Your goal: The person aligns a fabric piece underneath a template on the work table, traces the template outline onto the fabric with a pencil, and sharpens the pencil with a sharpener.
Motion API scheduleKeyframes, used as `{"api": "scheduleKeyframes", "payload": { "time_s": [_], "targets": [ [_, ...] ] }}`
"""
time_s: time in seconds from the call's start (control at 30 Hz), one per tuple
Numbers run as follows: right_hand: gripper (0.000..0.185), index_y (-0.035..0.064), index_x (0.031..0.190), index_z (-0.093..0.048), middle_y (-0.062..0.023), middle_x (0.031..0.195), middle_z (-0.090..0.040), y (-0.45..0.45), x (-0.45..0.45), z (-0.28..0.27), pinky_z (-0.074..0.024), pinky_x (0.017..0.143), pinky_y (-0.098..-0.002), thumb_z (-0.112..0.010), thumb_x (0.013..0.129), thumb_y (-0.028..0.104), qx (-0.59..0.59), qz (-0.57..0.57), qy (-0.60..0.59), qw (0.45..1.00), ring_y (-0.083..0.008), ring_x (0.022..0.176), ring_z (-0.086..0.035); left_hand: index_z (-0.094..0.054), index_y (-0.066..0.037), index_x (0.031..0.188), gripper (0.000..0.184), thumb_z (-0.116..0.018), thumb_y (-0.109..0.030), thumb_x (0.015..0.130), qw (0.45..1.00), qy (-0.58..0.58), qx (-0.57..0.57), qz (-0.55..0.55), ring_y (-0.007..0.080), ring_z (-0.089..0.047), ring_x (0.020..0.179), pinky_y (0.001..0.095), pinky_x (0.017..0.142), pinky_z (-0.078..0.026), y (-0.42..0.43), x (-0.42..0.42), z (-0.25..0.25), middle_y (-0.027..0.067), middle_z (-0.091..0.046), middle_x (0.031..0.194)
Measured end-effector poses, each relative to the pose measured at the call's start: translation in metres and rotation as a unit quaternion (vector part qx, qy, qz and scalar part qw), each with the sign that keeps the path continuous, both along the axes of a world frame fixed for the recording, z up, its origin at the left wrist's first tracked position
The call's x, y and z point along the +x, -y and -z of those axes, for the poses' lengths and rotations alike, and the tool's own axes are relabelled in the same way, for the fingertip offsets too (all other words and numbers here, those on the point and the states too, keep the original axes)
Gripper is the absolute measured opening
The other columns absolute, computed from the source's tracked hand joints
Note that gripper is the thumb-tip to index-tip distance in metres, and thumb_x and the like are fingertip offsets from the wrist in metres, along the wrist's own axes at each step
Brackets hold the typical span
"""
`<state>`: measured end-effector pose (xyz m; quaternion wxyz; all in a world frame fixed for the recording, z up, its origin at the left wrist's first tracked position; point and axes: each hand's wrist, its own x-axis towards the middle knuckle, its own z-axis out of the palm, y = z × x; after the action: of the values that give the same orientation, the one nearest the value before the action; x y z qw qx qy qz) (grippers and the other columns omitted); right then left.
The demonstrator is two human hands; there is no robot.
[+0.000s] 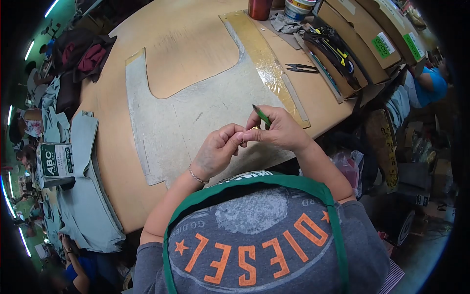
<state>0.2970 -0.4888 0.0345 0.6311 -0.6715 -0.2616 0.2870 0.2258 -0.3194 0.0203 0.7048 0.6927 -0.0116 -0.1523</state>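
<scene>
My left hand (219, 148), with a bracelet on its wrist, is closed in a pinch, its fingertips meeting those of my right hand (281, 128). A short green pencil (263, 117) sticks up from between the fingers of my right hand, dark end upward. A tiny gold-coloured piece (256, 128) shows at the right fingertips; what the left fingers grip is hidden. Beneath both hands lies a large pale pattern template (196, 105) with a curved cut-out on its far side and shiny yellow tape (271, 68) along its right edge.
Thread snips (302, 68) lie on the table (171, 34) beside a cardboard tray of tools (333, 59). Boxes (377, 36), a tub (297, 10) and a red container (259, 9) stand at the far right. Grey-green cut fabric (90, 206) is stacked left, near an ABC-labelled can (56, 160).
</scene>
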Motion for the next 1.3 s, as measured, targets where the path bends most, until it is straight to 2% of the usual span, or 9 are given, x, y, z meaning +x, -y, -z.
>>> {"api": "scheduleKeyframes", "payload": {
  "time_s": [0.1, 0.23, 0.5, 0.8, 0.9, 1.0, 1.1, 1.13, 1.3],
  "targets": [
    [0.031, 0.0036, 0.081, -0.057, -0.0026, 0.079, -0.056, 0.006, 0.005, 0.014, -0.0398, 0.069, -0.0233, -0.074, 0.065, 0.023, 0.064, -0.018, -0.021, 0.998, -0.0100, 0.073, -0.050, -0.052, -0.005, 0.089, 0.015, -0.048, -0.019, 0.087, 0.984, -0.065, -0.164, -0.005, 0.0029, -0.041, 0.058, 0.0162, 0.053, -0.036, 0.000, 0.000, -0.001, -0.0007, -0.051, 0.073],
    [0.034, 0.0048, 0.093, -0.058, -0.0012, 0.087, -0.056, 0.016, 0.010, 0.028, -0.0398, 0.071, -0.0240, -0.073, 0.066, 0.020, 0.085, -0.056, 0.040, 0.994, -0.0100, 0.075, -0.049, -0.050, -0.007, 0.094, 0.015, -0.048, -0.020, 0.087, 0.892, -0.145, -0.429, 0.011, 0.0033, -0.041, 0.056, 0.0166, 0.052, -0.036, -0.008, 0.001, 0.001, -0.0027, -0.051, 0.074],
    [0.032, 0.0027, 0.102, -0.051, -0.0018, 0.089, -0.055, 0.016, -0.004, 0.033, -0.0400, 0.074, -0.0235, -0.065, 0.074, 0.009, 0.155, -0.016, -0.119, 0.981, -0.0086, 0.080, -0.050, -0.048, -0.007, 0.099, 0.016, -0.047, -0.016, 0.087, 0.806, -0.185, -0.562, 0.019, 0.0036, -0.044, 0.059, 0.0204, 0.059, -0.042, 0.007, 0.014, 0.019, -0.0030, -0.049, 0.080],
    [0.022, 0.0013, 0.087, -0.055, -0.0007, 0.078, -0.056, 0.022, -0.007, 0.028, -0.0419, 0.072, -0.0223, -0.068, 0.070, 0.007, 0.098, -0.004, -0.100, 0.990, -0.0081, 0.075, -0.052, -0.047, -0.007, 0.107, 0.021, -0.042, -0.017, 0.089, 0.828, -0.184, -0.529, -0.037, 0.0037, -0.048, 0.060, 0.0179, 0.054, -0.042, 0.009, 0.019, 0.023, -0.0006, -0.052, 0.083],
    [0.020, 0.0023, 0.085, -0.054, -0.0002, 0.085, -0.052, 0.041, 0.004, 0.022, -0.0388, 0.070, -0.0211, -0.066, 0.069, 0.003, 0.116, -0.005, -0.014, 0.993, -0.0074, 0.082, -0.049, -0.047, -0.007, 0.110, 0.024, -0.044, -0.017, 0.089, 0.907, -0.169, -0.374, -0.099, 0.0054, -0.051, 0.064, 0.0183, 0.058, -0.042, 0.013, 0.022, 0.020, 0.0015, -0.054, 0.091],
    [0.019, 0.0024, 0.085, -0.055, 0.0002, 0.084, -0.053, 0.070, 0.018, 0.003, -0.0390, 0.068, -0.0211, -0.066, 0.070, 0.003, 0.179, 0.154, -0.005, 0.972, -0.0071, 0.078, -0.049, -0.046, -0.006, 0.111, 0.026, -0.046, -0.016, 0.087, 0.961, -0.153, -0.187, -0.136, 0.0087, -0.052, 0.071, 0.0210, 0.064, -0.045, 0.005, 0.023, 0.040, 0.0023, -0.052, 0.098],
    [0.020, -0.0007, 0.085, -0.058, -0.0017, 0.076, -0.058, 0.094, 0.043, -0.021, -0.0429, 0.069, -0.0208, -0.069, 0.069, 0.005, -0.050, 0.303, 0.031, 0.951, -0.0077, 0.075, -0.053, -0.048, -0.005, 0.107, 0.023, -0.048, -0.016, 0.087, 0.968, -0.146, -0.173, -0.106, 0.0098, -0.054, 0.073, 0.0208, 0.066, -0.044, -0.001, 0.018, 0.051, 0.0024, -0.053, 0.096],
    [0.020, -0.0004, 0.084, -0.058, -0.0017, 0.077, -0.058, 0.110, 0.063, 0.003, -0.0425, 0.068, -0.0215, -0.069, 0.070, 0.008, -0.032, 0.315, 0.130, 0.939, -0.0076, 0.073, -0.053, -0.048, -0.004, 0.107, 0.023, -0.048, -0.016, 0.086, 0.972, -0.140, -0.166, -0.092, 0.0098, -0.054, 0.073, 0.0209, 0.066, -0.044, -0.001, 0.016, 0.053, 0.0026, -0.053, 0.095],
    [0.022, 0.0002, 0.083, -0.058, -0.0018, 0.075, -0.057, 0.138, 0.097, 0.064, -0.0415, 0.064, -0.0217, -0.070, 0.070, 0.013, -0.014, 0.433, 0.157, 0.887, -0.0075, 0.070, -0.051, -0.049, -0.002, 0.106, 0.023, -0.048, -0.014, 0.086, 0.979, -0.105, -0.164, -0.063, 0.0106, -0.055, 0.077, 0.0207, 0.067, -0.043, -0.006, 0.012, 0.060, 0.0056, -0.055, 0.097]
  ]
}}
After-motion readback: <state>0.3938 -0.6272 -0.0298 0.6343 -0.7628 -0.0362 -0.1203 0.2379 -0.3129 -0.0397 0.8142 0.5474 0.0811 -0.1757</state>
